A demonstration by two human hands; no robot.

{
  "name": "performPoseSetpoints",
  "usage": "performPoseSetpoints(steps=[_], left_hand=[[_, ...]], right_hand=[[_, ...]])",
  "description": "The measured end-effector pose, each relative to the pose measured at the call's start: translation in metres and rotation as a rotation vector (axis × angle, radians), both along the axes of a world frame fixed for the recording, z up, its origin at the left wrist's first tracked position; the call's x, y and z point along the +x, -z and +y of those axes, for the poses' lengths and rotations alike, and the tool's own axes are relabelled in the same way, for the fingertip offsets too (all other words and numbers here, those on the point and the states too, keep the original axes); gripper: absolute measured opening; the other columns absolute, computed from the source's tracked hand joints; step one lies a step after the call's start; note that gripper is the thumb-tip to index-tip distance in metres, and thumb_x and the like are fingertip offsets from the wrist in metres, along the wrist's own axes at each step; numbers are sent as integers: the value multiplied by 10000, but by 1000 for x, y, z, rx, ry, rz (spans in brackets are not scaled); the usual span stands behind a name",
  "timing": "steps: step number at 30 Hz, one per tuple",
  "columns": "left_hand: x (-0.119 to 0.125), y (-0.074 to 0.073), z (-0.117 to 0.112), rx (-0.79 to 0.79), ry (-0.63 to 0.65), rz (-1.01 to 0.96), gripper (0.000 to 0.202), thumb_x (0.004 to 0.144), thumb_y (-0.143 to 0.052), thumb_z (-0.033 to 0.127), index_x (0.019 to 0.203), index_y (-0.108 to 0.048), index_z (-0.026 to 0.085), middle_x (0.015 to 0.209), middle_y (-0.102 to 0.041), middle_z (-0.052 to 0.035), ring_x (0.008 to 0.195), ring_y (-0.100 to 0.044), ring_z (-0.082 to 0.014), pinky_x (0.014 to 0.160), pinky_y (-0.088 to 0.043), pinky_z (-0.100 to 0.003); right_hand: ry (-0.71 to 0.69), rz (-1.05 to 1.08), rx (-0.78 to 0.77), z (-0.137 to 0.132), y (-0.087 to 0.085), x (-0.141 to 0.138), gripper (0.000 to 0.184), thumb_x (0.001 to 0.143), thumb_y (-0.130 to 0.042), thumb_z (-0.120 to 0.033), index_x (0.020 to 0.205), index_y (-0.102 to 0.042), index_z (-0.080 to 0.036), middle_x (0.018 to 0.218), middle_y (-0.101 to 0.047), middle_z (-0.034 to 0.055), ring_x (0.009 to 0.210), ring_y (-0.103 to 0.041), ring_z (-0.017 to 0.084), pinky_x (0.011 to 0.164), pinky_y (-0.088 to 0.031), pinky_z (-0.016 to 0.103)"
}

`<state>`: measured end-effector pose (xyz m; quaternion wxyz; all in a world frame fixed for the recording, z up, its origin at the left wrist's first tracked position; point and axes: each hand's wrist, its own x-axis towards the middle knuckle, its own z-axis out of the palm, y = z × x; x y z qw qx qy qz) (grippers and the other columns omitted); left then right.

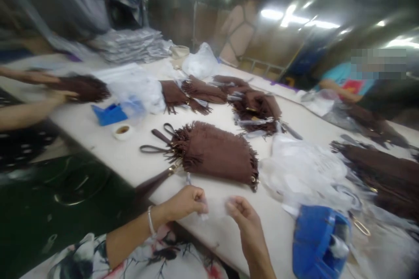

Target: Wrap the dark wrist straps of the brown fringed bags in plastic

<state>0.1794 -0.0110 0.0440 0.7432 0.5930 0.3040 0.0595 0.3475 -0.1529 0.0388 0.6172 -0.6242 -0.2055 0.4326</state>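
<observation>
My left hand (185,202) and my right hand (242,213) are both pinched closed at the near table edge. Between them stretches a small clear plastic piece (216,205), thin and blurred. Just beyond my hands lies a brown fringed bag (214,152) on the white table (137,161). Its dark straps (157,141) point left, and a strap with a gold clasp runs off the near edge.
Several more brown fringed bags (255,107) lie farther back and at the right. White plastic bags (304,170), a blue container (316,239), a blue box (109,113) and a tape roll (122,130) sit around. Another person's hands (59,96) hold a bag at left; a seated person (353,83) works at right.
</observation>
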Motion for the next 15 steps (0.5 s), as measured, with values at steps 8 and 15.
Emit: performPoseSetpoints(steps=[8, 15], left_hand=[[-93, -55, 6, 431, 3, 227, 350, 867, -538, 436, 640, -528, 169, 595, -456, 36, 564, -383, -116, 494, -249, -235], [-197, -19, 7, -10, -244, 212, 441, 618, -803, 493, 780, -607, 133, 685, -597, 2, 588, -477, -120, 518, -315, -207]], right_hand=[[-163, -44, -13, 50, -5, -64, 380, 694, -776, -436, 944, -636, -186, 733, -664, 3, 664, -592, 158, 605, -449, 245], [-325, -209, -43, 87, 8, -116, 367, 758, -684, -471, 979, -645, -180, 745, -672, 9, 689, -606, 182, 650, -453, 272]])
